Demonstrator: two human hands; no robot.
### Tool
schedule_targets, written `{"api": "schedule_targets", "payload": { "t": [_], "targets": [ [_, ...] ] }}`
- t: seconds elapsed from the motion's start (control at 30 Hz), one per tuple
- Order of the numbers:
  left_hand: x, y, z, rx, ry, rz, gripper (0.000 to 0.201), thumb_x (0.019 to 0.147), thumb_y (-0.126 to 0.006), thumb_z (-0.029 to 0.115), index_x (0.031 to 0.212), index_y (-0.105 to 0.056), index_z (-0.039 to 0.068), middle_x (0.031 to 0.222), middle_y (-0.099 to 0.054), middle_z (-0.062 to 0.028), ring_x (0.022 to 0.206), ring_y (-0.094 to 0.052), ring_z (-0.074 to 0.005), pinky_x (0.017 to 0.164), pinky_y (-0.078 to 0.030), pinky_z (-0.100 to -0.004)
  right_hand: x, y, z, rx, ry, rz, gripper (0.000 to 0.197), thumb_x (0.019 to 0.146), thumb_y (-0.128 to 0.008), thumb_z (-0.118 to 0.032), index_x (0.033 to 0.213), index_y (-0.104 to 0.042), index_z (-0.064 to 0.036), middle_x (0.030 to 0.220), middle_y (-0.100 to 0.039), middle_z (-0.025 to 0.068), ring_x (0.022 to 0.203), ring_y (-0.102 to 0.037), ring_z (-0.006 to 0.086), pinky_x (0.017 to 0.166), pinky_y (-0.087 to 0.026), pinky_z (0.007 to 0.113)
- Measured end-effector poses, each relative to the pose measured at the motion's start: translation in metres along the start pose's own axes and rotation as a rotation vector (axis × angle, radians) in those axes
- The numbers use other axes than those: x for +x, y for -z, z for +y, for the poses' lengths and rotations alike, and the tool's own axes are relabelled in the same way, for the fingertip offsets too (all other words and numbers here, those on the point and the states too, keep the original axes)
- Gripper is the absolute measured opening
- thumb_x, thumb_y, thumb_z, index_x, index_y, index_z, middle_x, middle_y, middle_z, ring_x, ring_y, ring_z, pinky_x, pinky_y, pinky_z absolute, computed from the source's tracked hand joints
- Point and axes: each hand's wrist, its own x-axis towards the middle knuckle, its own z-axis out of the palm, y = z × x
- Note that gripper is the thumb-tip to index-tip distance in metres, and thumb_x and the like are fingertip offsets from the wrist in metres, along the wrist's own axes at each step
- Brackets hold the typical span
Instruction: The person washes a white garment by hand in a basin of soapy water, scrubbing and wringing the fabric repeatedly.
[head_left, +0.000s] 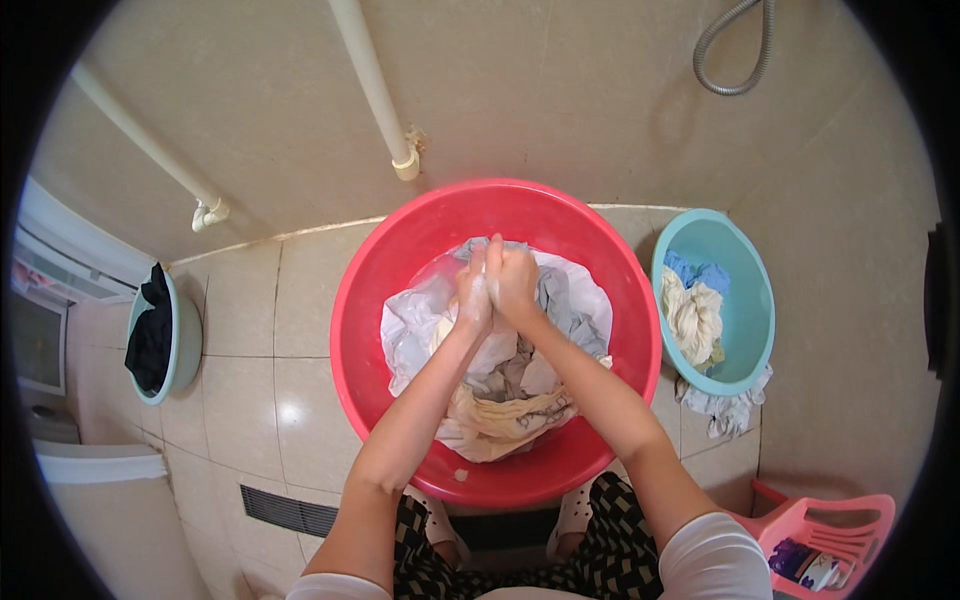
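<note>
A big red plastic basin (362, 300) stands on the floor in front of me, holding wet laundry in white, grey and cream. Over the heap, near the middle of the basin, my left hand (474, 292) and my right hand (514, 278) are pressed together with soap suds on them. Both are closed around a wet cloth, mostly covered by the fingers. Pale grey cloth (572, 315) lies to the right of my hands, and whitish cloth (405, 320) to their left. A cream garment with dark markings (505, 420) is bunched nearest to me.
At right, a light blue basin (745, 350) contains cream and blue cloths, with a whitish cloth (728, 408) beneath it. A pink plastic chair (870, 515) holds a purple-and-white package (800, 562). At left stands a pale basin (185, 345) with black clothes. A floor drain grate (288, 512) lies front left.
</note>
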Motion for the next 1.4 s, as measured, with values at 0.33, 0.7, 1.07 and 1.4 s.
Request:
{"api": "schedule_targets", "payload": {
  "t": [0.33,0.7,1.07,1.4],
  "targets": [
    [0.002,0.004,-0.013,0.146,-0.045,-0.044,0.037,0.091,-0.045,0.037,0.08,-0.059,0.005,0.075,-0.056,0.0011,0.067,-0.05,-0.0083,0.062,-0.04,-0.0246,0.032,-0.013,0.028,0.043,-0.132,0.1,0.05,0.084,-0.042,-0.034,0.052,-0.053,0.0035,0.05,-0.048,0.0227,0.047,-0.053,0.0343,0.051,-0.039,0.044],
    [0.037,0.049,-0.005,0.107,-0.124,0.021,0.045,0.09,-0.045,0.041,0.055,-0.042,0.014,0.051,-0.04,0.0038,0.044,-0.037,-0.009,0.04,-0.03,-0.0267,-0.044,-0.005,-0.018,0.089,0.105,-0.15,0.048,0.086,-0.04,-0.03,0.054,-0.059,0.0005,0.05,-0.051,0.0229,0.049,-0.054,0.0396,0.052,-0.043,0.047],
    [-0.021,-0.005,-0.005,0.078,-0.027,0.089,0.04,0.092,-0.041,0.037,0.075,-0.056,0.005,0.07,-0.053,0.0013,0.062,-0.047,-0.0082,0.056,-0.039,-0.0245,0.031,-0.007,0.024,-0.069,0.0,0.059,0.048,0.086,-0.042,-0.03,0.054,-0.057,0.0019,0.052,-0.051,0.0223,0.05,-0.055,0.0376,0.051,-0.041,0.045],
    [0.003,0.004,-0.001,-0.047,-0.016,0.157,0.044,0.091,-0.042,0.041,0.061,-0.049,0.01,0.057,-0.046,0.0023,0.053,-0.044,-0.0087,0.046,-0.035,-0.0267,-0.01,-0.013,0.004,0.016,-0.002,-0.07,0.048,0.085,-0.039,-0.031,0.057,-0.061,0.0019,0.055,-0.053,0.0259,0.053,-0.057,0.0405,0.056,-0.046,0.048]
  ]
}}
